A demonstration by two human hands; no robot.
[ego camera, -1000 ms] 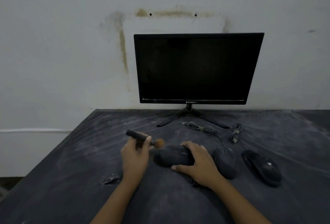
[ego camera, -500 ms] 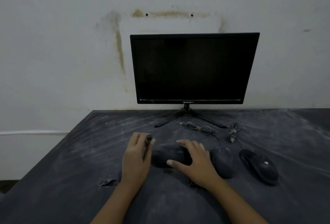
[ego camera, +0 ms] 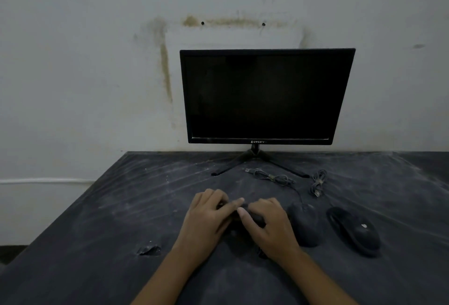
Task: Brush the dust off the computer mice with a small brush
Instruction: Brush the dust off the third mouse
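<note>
Your right grip (ego camera: 269, 228) curls over the black mouse (ego camera: 257, 219), pinning it to the dusty worktop (ego camera: 121, 207), evidently to steady it, while your left grip (ego camera: 206, 219) closes round the largely hidden small brush (ego camera: 220, 205); a second mouse (ego camera: 303, 227) and third mouse (ego camera: 354, 231) wait just right of it.

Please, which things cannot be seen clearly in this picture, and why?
Head view only.
- Small brush: almost all hidden inside the left hand; bristles unseen.
- Leftmost mouse: covered by the left hand and right hand; its dust cannot be judged.
- Cable plugs: too small and dark.
- Forearms: cut off by bottom edge.
</note>
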